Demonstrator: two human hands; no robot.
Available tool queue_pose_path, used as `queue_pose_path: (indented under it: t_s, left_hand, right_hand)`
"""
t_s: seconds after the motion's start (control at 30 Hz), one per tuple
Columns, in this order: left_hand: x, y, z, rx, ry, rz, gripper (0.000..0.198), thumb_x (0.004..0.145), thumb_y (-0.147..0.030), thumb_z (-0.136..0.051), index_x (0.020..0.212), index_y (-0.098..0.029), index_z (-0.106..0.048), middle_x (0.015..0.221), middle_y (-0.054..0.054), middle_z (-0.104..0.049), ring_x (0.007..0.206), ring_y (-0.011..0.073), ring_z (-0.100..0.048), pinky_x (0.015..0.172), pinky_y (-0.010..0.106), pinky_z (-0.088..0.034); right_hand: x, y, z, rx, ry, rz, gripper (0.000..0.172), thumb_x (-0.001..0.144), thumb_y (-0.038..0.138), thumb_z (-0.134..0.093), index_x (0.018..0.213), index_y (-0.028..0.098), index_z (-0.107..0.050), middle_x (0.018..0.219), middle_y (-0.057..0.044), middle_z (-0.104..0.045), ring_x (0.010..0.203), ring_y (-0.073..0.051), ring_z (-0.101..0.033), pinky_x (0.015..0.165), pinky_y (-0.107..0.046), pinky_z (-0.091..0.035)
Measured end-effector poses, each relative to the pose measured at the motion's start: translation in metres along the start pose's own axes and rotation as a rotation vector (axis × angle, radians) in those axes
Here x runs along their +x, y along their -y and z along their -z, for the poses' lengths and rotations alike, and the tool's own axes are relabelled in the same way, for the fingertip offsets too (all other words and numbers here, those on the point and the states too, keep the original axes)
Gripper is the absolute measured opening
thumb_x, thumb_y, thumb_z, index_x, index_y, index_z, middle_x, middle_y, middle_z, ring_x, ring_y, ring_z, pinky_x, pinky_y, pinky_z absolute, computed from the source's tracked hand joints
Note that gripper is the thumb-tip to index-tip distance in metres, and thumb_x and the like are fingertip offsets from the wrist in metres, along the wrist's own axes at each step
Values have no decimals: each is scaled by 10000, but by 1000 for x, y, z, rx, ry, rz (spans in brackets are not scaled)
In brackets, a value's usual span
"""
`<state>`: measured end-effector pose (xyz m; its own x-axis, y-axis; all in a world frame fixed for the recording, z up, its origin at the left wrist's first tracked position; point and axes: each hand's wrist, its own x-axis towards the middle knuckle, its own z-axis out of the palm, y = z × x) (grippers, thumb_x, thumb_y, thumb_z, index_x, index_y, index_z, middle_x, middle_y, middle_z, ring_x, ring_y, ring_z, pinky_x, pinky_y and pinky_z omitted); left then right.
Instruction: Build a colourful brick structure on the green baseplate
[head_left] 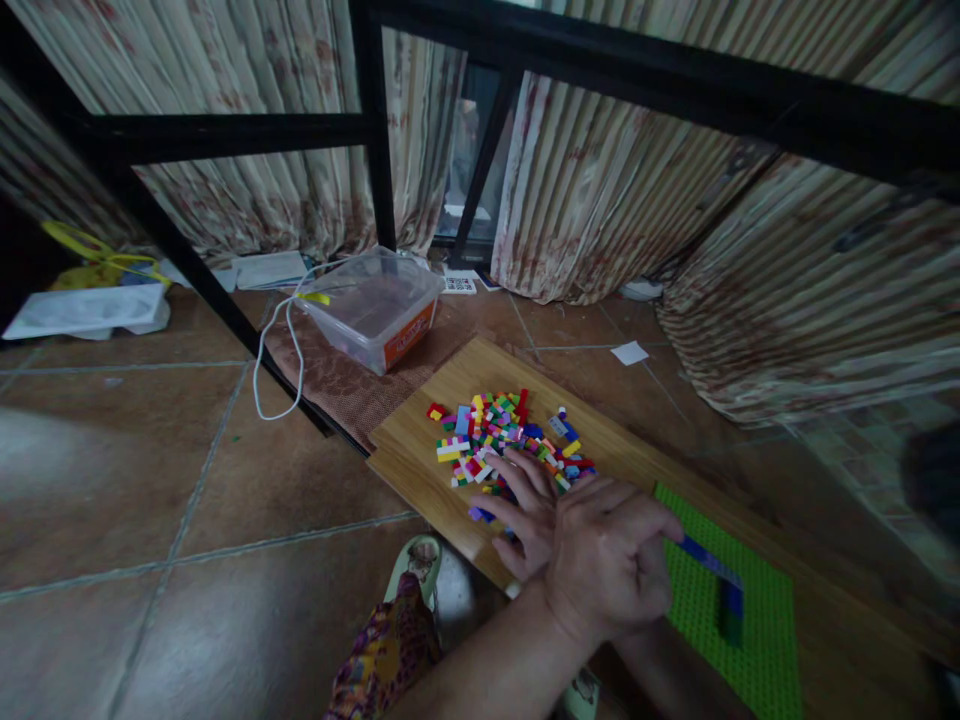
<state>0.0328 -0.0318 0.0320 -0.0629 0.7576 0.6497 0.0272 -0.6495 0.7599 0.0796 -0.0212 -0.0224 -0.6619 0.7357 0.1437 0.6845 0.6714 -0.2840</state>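
A heap of small coloured bricks [491,430] lies on a wooden board [412,450] on the tiled floor. My right hand [525,515] reaches in from under my left arm, fingers spread flat on the near edge of the heap. My left hand [604,565] lies across it, fingers curled at the left edge of a green baseplate [757,630]. What those fingers hold is hidden. A row of blue bricks [716,578] stands on the baseplate just beyond the knuckles.
A clear plastic tub [375,310] with an orange label sits behind the board, a white cable [262,375] looped beside it. Black frame bars [375,130] and curtains [600,190] close the back. My green slipper [416,560] is by the board's near corner.
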Motion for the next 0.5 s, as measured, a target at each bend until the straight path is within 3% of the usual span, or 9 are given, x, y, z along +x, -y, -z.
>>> queue_pose_path:
  t_s: [0.1,0.2,0.33,0.5]
  left_hand:
    - [-1,1,-1,-1,8,-10,188,758,-98,-420,645,-180,-546,544,-17,-495,525,108,-470,561,265,-378]
    - [-1,2,-2,-8,13,-10,187,751,-99,-414,646,-182,-545,543,-17,-492,522,109,-463,555,267,-377]
    - [-2,2,-2,-4,25,10,207,780,-116,-406,647,-187,-548,541,-15,-496,521,111,-470,557,270,-383]
    - [-1,-2,0,15,46,28,219,794,-125,-407,658,-194,-565,557,-5,-529,547,124,-503,589,285,-409]
  right_hand:
    - [10,7,1,-9,9,-33,595,637,58,-614,1179,301,-632,1557,-29,-308,1438,-301,-195,1142,-574,-185]
    - [19,10,-1,-34,9,-28,492,706,23,-567,1110,289,-658,1503,-52,-406,1423,-279,-245,1139,-571,-197]
    - [23,7,-4,-58,15,-10,358,741,41,-588,1016,258,-667,1471,-58,-451,1411,-282,-272,1127,-570,-235]
    - [17,-1,0,30,-145,-58,361,763,184,-645,1115,262,-623,1514,-36,-388,1426,-283,-247,1118,-513,-308]
